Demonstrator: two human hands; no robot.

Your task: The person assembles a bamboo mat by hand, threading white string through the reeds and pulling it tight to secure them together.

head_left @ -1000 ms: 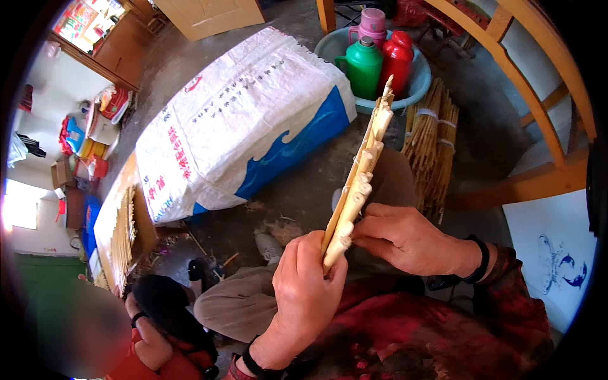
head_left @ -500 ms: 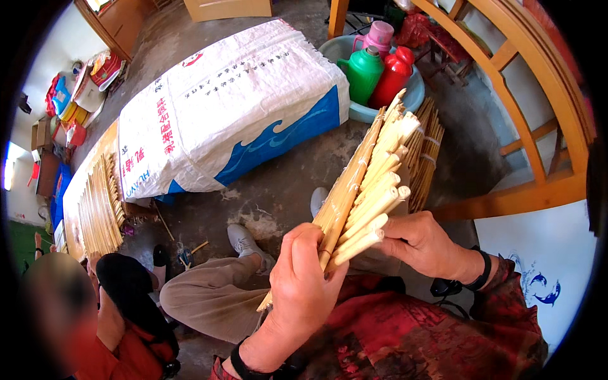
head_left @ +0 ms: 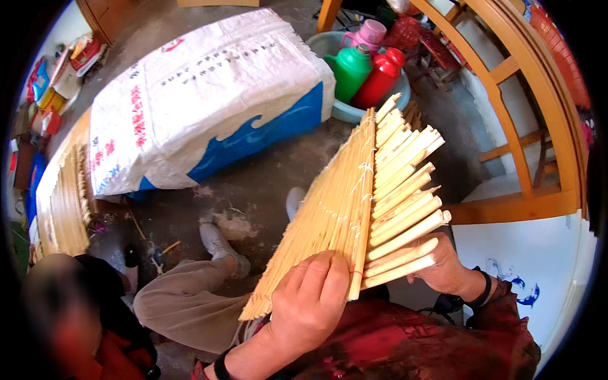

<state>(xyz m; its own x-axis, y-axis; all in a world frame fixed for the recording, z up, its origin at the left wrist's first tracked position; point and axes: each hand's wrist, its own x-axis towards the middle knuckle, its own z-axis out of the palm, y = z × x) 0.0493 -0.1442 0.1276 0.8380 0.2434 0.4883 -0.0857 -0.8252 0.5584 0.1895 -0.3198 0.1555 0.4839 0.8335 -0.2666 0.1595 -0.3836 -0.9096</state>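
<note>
the stitched stalk mat point(head_left: 316, 221) tilts between the two hands, its flat face toward the left, with a fan of pale stalk ends point(head_left: 405, 218) spreading out along its right side. the left hand point(head_left: 307, 304) clasps the near lower corner, fingers pressed together across the front face, thumb out of sight. the right hand point(head_left: 445, 269) sits behind the lowest stalk ends; its fingertips are hidden, so i cannot tell whether they pinch or merely support. to handle this well, i would keep the left grip snug near the edge but not crushing, let the right palm bear the fan evenly, and turn the mat slowly, since tugging could strain the white thread point(head_left: 367, 168). the far end should also be kept clear of the blue basin point(head_left: 345, 113) and its green thermos flask point(head_left: 351, 73).
</note>
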